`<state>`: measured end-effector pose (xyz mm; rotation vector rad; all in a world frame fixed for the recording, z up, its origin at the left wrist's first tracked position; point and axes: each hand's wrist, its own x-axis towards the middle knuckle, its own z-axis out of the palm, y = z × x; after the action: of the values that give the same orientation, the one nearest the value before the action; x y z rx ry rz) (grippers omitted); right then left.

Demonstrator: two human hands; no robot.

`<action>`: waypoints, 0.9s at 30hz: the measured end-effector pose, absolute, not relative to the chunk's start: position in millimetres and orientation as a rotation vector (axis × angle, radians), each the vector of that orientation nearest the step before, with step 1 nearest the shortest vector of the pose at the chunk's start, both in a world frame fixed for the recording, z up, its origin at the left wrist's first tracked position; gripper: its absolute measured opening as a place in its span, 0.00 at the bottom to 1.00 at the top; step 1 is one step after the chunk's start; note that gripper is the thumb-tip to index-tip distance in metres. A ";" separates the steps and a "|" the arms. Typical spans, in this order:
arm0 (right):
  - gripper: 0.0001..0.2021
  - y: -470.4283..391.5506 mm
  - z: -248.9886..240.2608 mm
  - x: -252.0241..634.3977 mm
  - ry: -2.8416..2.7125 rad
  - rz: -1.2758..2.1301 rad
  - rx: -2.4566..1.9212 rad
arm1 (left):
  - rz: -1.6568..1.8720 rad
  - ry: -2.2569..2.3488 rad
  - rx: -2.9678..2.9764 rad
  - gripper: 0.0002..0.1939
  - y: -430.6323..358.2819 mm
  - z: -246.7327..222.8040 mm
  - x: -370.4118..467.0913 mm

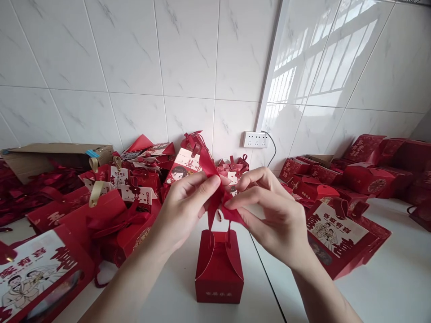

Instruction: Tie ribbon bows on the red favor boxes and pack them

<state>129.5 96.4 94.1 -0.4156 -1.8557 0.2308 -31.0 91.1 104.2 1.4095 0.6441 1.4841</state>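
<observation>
A small dark red gift box (219,273) stands upright on the white table, its curved flaps folded in at the top. Red ribbon (215,197) rises from slots in those flaps and is held above the box. My left hand (188,199) pinches the ribbon between thumb and fingers. On the other side, my right hand (269,211) has thumb and index finger closed on a part of the ribbon, its other fingers curled. Both hands are close together, above the box and apart from it. The fingers partly hide how the ribbon is looped.
Printed red gift boxes and bags (124,224) crowd the left, near an open cardboard box (60,154). More red boxes (363,179) are piled at the right, with a printed bag (340,237) in front. A power strip (256,139) is on the tiled wall. A seam crosses the table.
</observation>
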 end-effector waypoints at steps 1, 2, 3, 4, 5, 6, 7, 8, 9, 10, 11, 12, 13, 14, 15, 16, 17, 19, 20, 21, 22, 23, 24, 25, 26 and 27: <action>0.06 95.6 95.2 130.8 -1.892 0.167 -0.431 | 1.485 0.630 1.426 0.10 91.6 104.2 -31.7; 0.06 94.7 96.4 131.9 -1.924 0.126 -0.443 | 1.486 0.619 1.449 0.10 92.1 104.3 -32.3; 0.06 93.9 97.5 132.9 -1.952 0.115 -0.451 | 1.491 0.615 1.478 0.10 92.5 104.2 -33.0; 0.06 93.1 98.5 133.8 -1.977 0.135 -0.451 | 1.504 0.620 1.511 0.10 92.8 104.1 -33.7; 0.06 92.6 99.3 134.5 -1.997 0.178 -0.444 | 1.522 0.632 1.547 0.10 93.0 103.8 -34.4; 0.05 92.3 99.7 134.8 -2.009 0.230 -0.441 | 1.540 0.644 1.584 0.10 93.0 103.4 -35.2; 0.04 92.2 99.9 134.8 -2.011 0.275 -0.442 | 1.554 0.652 1.620 0.10 92.9 103.0 -36.0; 0.03 92.3 99.7 134.4 -2.006 0.307 -0.449 | 1.560 0.656 1.654 0.10 92.6 102.7 -37.0; 0.02 92.5 99.2 133.6 -1.996 0.329 -0.459 | 1.561 0.657 1.685 0.10 92.2 102.4 -38.0; 0.03 92.6 98.5 132.7 -1.979 0.350 -0.470 | 1.556 0.653 1.718 0.10 91.7 102.5 -39.2; 0.05 92.5 97.6 131.6 -1.959 0.377 -0.481 | 1.543 0.647 1.753 0.10 91.0 102.8 -40.4; 0.07 92.4 96.7 130.5 -1.940 0.410 -0.487 | 1.520 0.637 1.789 0.10 90.2 103.5 -41.7; 0.08 92.2 95.8 129.6 -1.922 0.441 -0.494 | 1.489 0.623 1.827 0.10 89.4 104.5 -42.8; 0.10 92.0 94.9 128.8 -1.905 0.459 -0.511 | 1.457 0.610 1.868 0.10 88.5 105.7 -43.9; 0.12 92.0 94.1 128.2 -1.893 0.451 -0.538 | 1.422 0.593 1.916 0.10 87.7 107.0 -44.7; 0.13 92.1 93.3 127.6 -1.887 0.414 -0.576 | 1.392 0.574 1.968 0.10 86.9 108.1 -45.2; 0.14 92.5 92.5 127.1 -1.884 0.350 -0.618 | 1.368 0.558 2.017 0.09 86.0 109.1 -45.4; 0.16 93.8 90.7 125.7 -1.864 0.183 -0.686 | 1.344 0.545 2.097 0.08 84.4 110.0 -44.9; 0.18 94.7 89.8 124.9 -1.852 0.106 -0.703 | 1.336 0.557 2.124 0.08 83.6 110.0 -44.5; 0.20 95.5 88.9 123.9 -1.838 0.050 -0.713 | 1.329 0.591 2.148 0.08 82.7 109.9 -44.1; 0.22 96.1 88.2 122.9 -1.824 0.017 -0.720 | 1.325 0.645 2.169 0.08 81.9 109.6 -43.8; 0.23 96.6 87.6 122.1 -1.812 0.005 -0.724 | 1.316 0.708 2.195 0.08 81.2 109.3 -43.5; 0.23 96.7 87.5 121.5 -1.803 0.007 -0.726 | 1.306 0.770 2.217 0.08 80.6 108.9 -43.5; 0.20 96.7 87.6 121.2 -1.795 0.012 -0.719 | 1.294 0.829 2.230 0.08 80.3 108.7 -43.5; 0.17 96.4 88.2 121.2 -1.790 0.015 -0.706 | 1.283 0.872 2.235 0.08 80.3 108.4 -43.6; 0.14 95.9 89.1 121.5 -1.793 0.014 -0.685 | 1.276 0.895 2.233 0.08 80.6 108.1 -43.7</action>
<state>121.5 95.9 89.1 -0.6850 -1.7933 0.0141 -43.7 80.6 108.1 2.2328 0.8948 1.2757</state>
